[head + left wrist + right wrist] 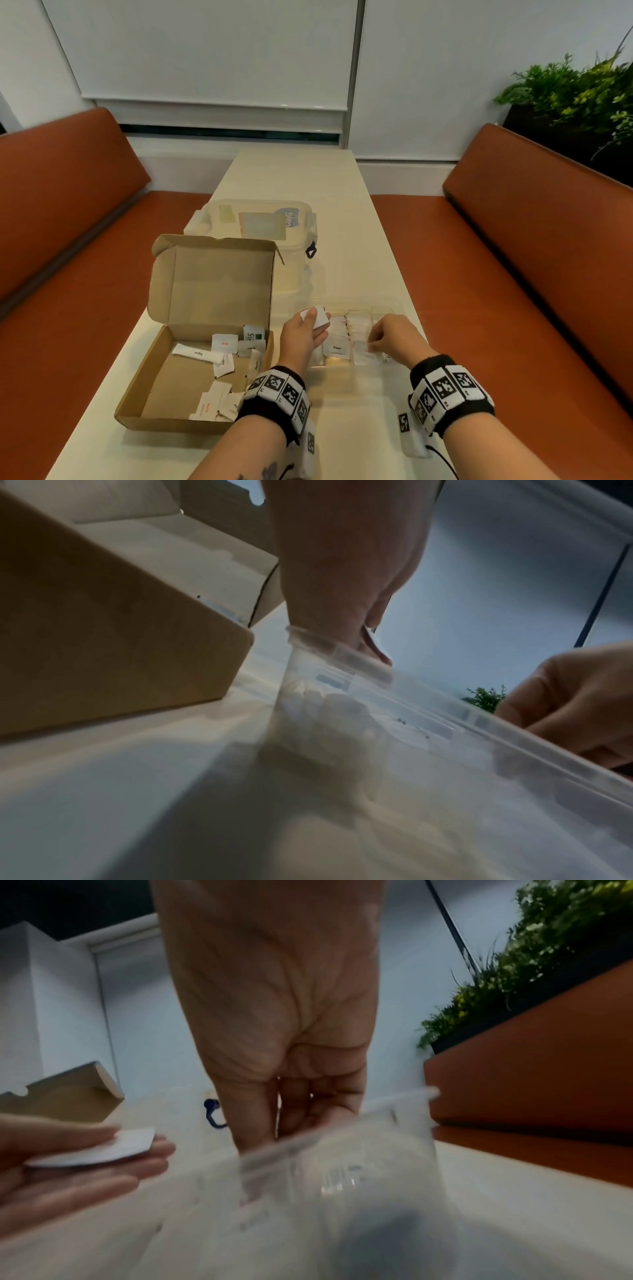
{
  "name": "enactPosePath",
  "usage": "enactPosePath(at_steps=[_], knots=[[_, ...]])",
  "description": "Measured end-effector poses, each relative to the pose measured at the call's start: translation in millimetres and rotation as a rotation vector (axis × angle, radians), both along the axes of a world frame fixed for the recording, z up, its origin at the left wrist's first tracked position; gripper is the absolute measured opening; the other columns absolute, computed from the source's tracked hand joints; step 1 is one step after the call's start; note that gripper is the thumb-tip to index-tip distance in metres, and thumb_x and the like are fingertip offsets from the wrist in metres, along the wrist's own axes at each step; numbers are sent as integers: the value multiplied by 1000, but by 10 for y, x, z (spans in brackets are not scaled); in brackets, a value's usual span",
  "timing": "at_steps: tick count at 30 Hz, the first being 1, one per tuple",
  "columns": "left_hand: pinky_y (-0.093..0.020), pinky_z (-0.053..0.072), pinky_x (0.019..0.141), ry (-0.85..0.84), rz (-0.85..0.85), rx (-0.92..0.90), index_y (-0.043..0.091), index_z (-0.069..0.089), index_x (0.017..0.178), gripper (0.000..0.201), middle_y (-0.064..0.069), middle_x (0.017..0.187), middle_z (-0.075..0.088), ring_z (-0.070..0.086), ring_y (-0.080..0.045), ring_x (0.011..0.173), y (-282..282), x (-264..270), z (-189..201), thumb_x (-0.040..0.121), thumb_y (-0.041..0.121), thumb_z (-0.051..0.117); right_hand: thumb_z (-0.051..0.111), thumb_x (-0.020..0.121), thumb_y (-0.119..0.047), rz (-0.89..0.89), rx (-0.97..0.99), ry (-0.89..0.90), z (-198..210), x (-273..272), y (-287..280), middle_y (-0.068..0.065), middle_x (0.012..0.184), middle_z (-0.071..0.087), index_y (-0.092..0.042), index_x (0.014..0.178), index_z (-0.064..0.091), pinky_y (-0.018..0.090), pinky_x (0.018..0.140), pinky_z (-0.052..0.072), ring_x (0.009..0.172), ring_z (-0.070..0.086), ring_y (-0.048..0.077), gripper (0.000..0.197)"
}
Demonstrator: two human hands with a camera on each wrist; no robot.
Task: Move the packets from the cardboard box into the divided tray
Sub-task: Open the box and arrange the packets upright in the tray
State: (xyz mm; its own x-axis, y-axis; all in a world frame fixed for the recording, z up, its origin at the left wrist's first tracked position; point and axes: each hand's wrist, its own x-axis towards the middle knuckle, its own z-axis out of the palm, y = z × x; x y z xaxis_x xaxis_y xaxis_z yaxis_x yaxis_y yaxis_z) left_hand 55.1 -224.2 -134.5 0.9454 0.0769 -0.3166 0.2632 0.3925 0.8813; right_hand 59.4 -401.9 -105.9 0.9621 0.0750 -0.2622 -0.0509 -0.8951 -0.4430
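The open cardboard box [137, 394] lies at the left of the table and holds several white packets, among them a sugar stick [197, 354]. To its right sits the clear divided tray [387, 303], with packets such as a pepper one [337, 347] in its compartments. My left hand [315, 318] hovers over the tray's left end, thumb pressing a white packet [321, 315] [103, 1150] against the fingers. My right hand [373, 344] [284, 1123] reaches down into the tray's middle. Its curled fingertips pinch a packet with red print [363, 353]. The tray rim [377, 1150] hides the fingertips in the right wrist view.
A clear lidded plastic container [263, 222] stands behind the box's raised lid [219, 281]. Orange benches [513, 274] flank the narrow white table [301, 171]. A green plant [575, 89] sits at the far right. Bare tabletop lies in front of the tray.
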Motion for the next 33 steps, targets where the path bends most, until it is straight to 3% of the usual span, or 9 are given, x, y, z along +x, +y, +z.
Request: enactPosePath(at_steps=[6,10,14,18,22,25,27,30,33], knots=[[-25,55,76,13,-11,6,12,59,101,14,-6,97,68,68,-17,89,2,22,-37,99,17,46,63,85,-11,55,-118,-42,-153,-52,79,2,93,69,-14,86,72,21,75,48,85,63,16,9],[-25,55,74,9,-14,25,11,59,100,13,-5,93,68,67,-16,85,-5,24,-45,99,16,46,64,77,-3,74,-156,-113,-192,-47,84,-5,76,45,-22,60,42,17,55,31,70,46,15,33],[-25,54,75,17,-37,36,9,59,104,15,-8,96,67,66,-19,88,-4,20,-43,100,16,46,63,77,-2,89,-167,-113,-241,-57,92,-3,79,46,-24,57,38,20,64,35,71,47,15,40],[-24,54,75,29,-62,37,10,60,99,16,-8,95,68,66,-20,90,-4,7,-23,100,16,45,69,79,-10,40,-153,-131,-280,-60,94,-1,82,46,-25,60,33,21,64,33,71,46,16,43],[-25,53,76,52,-70,27,6,56,114,24,-13,103,68,65,-21,94,-8,1,-3,101,21,43,68,81,-12,38,-173,-133,-283,-58,98,0,83,49,-26,61,33,21,65,34,73,47,15,43],[-28,52,76,103,-75,-2,5,53,121,32,-14,101,68,66,-19,85,-9,6,40,102,27,39,67,81,-12,27,-162,-118,-274,-73,94,0,84,51,-25,62,34,22,65,35,73,48,15,41],[-29,51,76,116,-87,14,5,54,123,36,-15,104,67,65,-18,81,-7,9,62,102,29,37,66,81,-16,7,-131,-137,-247,-83,106,-1,86,52,-23,68,41,22,64,36,74,48,15,30],[-31,51,74,127,-104,32,5,54,124,37,-18,113,64,64,-20,84,-14,7,86,102,29,37,62,88,-29,-43,9,-292,-153,-81,161,-5,88,52,-21,91,56,23,67,36,78,49,11,10],[-33,51,78,101,-120,45,6,54,122,35,-13,108,62,62,-20,91,-44,-15,131,102,29,38,61,90,-30,-119,283,-322,-11,-58,263,-3,85,60,-16,97,63,22,67,41,74,53,10,16]])
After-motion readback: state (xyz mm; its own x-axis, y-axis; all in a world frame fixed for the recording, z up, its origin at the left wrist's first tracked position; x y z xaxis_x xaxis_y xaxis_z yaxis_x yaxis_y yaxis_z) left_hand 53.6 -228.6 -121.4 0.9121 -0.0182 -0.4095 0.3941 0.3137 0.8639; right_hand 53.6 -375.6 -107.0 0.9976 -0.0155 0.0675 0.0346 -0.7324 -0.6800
